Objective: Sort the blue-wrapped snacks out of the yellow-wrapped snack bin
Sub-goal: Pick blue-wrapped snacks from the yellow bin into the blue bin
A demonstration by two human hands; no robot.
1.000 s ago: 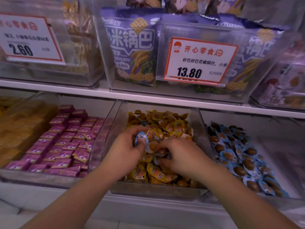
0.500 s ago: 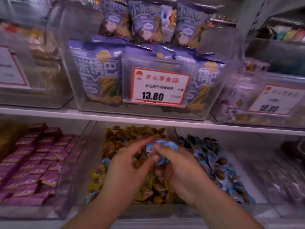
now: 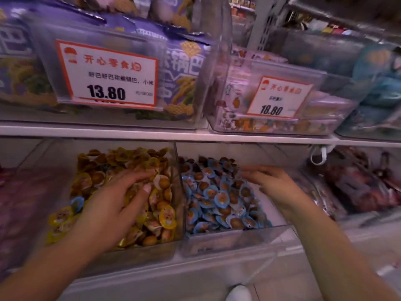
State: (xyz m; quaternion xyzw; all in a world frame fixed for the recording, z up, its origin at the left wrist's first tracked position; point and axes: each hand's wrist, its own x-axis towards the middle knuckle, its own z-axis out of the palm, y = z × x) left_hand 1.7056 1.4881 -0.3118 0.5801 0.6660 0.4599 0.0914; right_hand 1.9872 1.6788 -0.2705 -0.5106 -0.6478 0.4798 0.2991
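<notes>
Hands work in two neighbouring bins; the left hand lies with loose, spread fingers on the yellow-wrapped snacks, holding nothing I can see, probably feeling for the next wrong piece; the right hand hovers with relaxed fingers above the blue-wrapped snacks in the right bin, empty, as if it has just let something go; one blue piece lies in the yellow bin by the left wrist, so sorting seems unfinished; price tags hang above the shelf.
</notes>
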